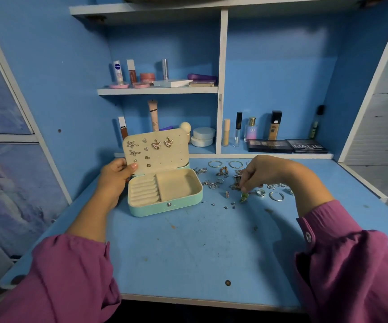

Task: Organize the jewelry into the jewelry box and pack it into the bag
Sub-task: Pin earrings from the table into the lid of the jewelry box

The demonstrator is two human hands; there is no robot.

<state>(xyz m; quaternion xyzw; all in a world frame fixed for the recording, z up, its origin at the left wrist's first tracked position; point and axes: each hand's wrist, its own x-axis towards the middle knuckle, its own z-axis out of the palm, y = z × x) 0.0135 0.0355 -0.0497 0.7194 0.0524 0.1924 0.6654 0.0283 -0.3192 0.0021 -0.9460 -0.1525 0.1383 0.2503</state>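
Note:
A mint-green jewelry box [165,207] stands open on the blue desk, its cream lid [162,157] upright and studded with several earrings, butterflies and stars among them. The tray below holds nothing that I can see. My left hand [116,176] grips the lid's lower left corner, thumb on the inner face. To the right, my right hand [261,174] reaches down into a scatter of loose jewelry [221,176] and pinches a small green earring [244,197] just above the desk. No bag is in view.
Silver rings [276,196] and hoops [215,163] lie right of the box. Tiny studs [229,206] dot the desk in front. Cosmetics bottles [275,124] and eyeshadow palettes [270,145] line the back shelves. The blue desk [188,252] ends at a front edge near me.

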